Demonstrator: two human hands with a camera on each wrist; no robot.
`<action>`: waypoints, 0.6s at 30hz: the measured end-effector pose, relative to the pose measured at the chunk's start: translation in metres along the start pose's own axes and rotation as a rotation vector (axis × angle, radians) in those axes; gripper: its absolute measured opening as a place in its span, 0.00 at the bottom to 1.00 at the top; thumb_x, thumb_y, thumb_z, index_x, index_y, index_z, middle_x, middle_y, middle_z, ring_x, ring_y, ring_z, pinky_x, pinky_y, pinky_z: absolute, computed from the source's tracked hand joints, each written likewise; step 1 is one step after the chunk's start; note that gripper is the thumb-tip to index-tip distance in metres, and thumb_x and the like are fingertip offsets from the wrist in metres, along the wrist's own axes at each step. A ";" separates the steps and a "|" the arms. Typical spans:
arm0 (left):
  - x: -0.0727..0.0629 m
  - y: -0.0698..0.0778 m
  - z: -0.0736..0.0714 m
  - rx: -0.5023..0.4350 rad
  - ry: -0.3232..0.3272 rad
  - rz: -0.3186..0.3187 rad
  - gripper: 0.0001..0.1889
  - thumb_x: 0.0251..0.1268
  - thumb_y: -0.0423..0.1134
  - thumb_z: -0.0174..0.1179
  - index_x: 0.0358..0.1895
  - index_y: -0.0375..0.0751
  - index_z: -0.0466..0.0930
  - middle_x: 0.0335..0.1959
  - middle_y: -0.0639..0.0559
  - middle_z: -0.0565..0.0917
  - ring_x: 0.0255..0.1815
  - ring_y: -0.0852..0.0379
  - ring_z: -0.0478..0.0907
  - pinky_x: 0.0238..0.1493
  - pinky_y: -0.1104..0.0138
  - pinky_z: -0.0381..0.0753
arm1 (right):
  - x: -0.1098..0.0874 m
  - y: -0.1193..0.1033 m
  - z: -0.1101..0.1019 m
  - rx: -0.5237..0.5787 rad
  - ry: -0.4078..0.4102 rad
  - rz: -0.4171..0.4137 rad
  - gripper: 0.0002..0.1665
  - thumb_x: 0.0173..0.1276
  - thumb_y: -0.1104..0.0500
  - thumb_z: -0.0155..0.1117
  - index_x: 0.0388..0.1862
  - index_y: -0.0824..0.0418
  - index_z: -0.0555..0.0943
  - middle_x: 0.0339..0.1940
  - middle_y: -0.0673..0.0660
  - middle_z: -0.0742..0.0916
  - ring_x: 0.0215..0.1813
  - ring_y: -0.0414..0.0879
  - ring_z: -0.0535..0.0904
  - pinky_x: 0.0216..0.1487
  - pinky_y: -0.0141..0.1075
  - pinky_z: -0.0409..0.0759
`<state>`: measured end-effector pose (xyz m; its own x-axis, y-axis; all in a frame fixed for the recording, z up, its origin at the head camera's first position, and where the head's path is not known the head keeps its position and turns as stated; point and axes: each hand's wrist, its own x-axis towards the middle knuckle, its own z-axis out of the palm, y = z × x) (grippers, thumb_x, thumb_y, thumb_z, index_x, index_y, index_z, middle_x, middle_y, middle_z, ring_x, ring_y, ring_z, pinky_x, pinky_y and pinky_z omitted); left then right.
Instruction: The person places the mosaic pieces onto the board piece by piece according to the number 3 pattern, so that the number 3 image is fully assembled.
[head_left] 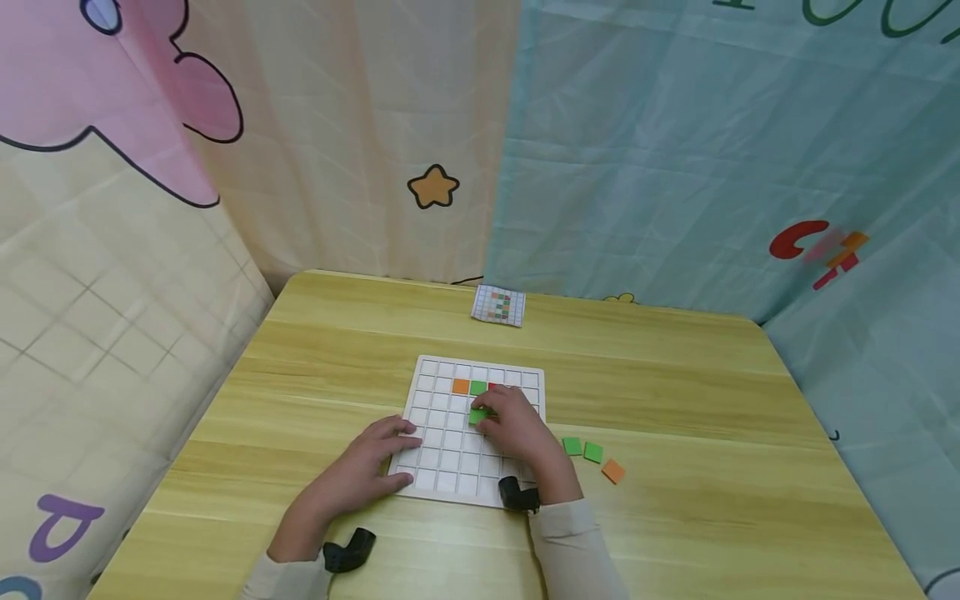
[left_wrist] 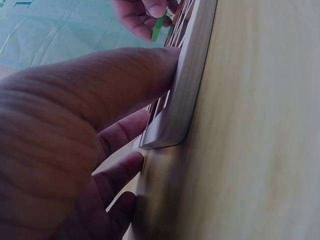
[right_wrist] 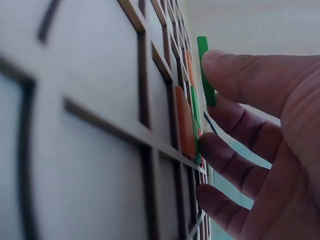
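My right hand (head_left: 521, 429) pinches a green square tile (head_left: 476, 417) between thumb and fingers, over the middle of a white grid board (head_left: 442, 482). In the right wrist view, the held tile (right_wrist: 204, 75) stands on edge, just off the grid surface. An orange tile (head_left: 461, 387), a green tile (head_left: 478, 387) and a partly covered red tile (head_left: 492, 386) sit in a row near the board's far side. More tiles beneath the right hand are partly hidden. My left hand (head_left: 363, 467) rests at the board's left edge, fingers spread, thumb on the rim.
Right of the board lie two loose green tiles (head_left: 572, 447) and an orange tile (head_left: 613, 472) on the wooden table (head_left: 690, 500). A small card with a coloured grid pattern (head_left: 498, 306) lies near the far edge. Printed curtains (head_left: 637, 167) hang behind.
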<state>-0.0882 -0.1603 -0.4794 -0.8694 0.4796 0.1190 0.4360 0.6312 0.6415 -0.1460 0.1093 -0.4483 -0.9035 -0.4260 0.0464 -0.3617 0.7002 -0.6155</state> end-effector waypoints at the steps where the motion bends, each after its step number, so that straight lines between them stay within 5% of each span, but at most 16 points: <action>1: 0.000 0.000 0.000 0.001 0.002 0.001 0.24 0.57 0.39 0.72 0.58 0.40 0.82 0.64 0.48 0.74 0.70 0.40 0.64 0.66 0.42 0.65 | 0.000 0.000 0.001 -0.010 0.001 0.002 0.11 0.63 0.66 0.68 0.45 0.59 0.85 0.47 0.55 0.84 0.56 0.56 0.74 0.62 0.51 0.71; 18: 0.001 0.001 -0.001 -0.001 -0.021 -0.014 0.23 0.59 0.39 0.71 0.59 0.40 0.82 0.64 0.49 0.73 0.70 0.41 0.63 0.68 0.44 0.64 | 0.001 -0.001 0.010 -0.135 0.013 -0.003 0.11 0.64 0.64 0.68 0.45 0.57 0.85 0.49 0.52 0.85 0.48 0.50 0.70 0.51 0.44 0.73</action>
<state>-0.0889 -0.1601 -0.4782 -0.8701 0.4838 0.0942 0.4240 0.6373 0.6434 -0.1442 0.1023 -0.4553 -0.9052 -0.4210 0.0591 -0.3911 0.7702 -0.5038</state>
